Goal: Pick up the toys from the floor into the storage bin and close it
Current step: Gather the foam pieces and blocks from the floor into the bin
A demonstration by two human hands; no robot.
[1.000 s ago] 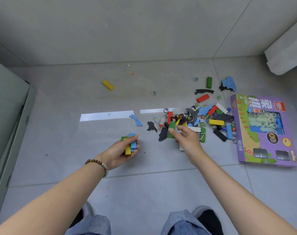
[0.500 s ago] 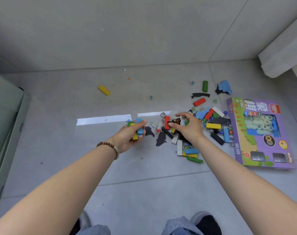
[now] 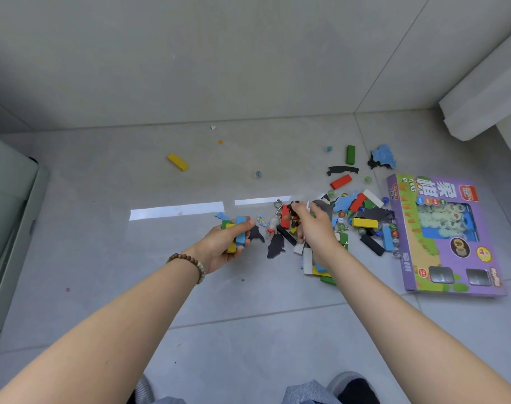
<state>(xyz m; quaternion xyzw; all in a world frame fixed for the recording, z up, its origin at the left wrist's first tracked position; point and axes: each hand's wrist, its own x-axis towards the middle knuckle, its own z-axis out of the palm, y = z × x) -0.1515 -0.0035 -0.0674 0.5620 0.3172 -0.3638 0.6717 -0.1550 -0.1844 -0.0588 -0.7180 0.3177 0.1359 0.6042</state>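
The left hand point(image 3: 229, 243) is clenched round a small bundle of coloured blocks point(image 3: 240, 231), blue, green and yellow; the right hand point(image 3: 317, 231) is lowered into the toy pile point(image 3: 362, 223) at 3 o'clock from it, fingers curled down near a red block point(image 3: 285, 215); whether they already pinch a piece, I cannot tell. A grey-green container point(image 3: 12, 217) stands at 9 o'clock, at the edge of the view; it may be the storage bin, but this is not certain. The risk, in my judgement, is the full left hand; one more block pushed in could make the bundle slip and scatter. A loose marble point(image 3: 258, 174) at 12 o'clock could roll away if touched; the lone yellow block point(image 3: 177, 162) at 11 o'clock and the purple game box point(image 3: 443, 237) at 3 o'clock may be forgotten.
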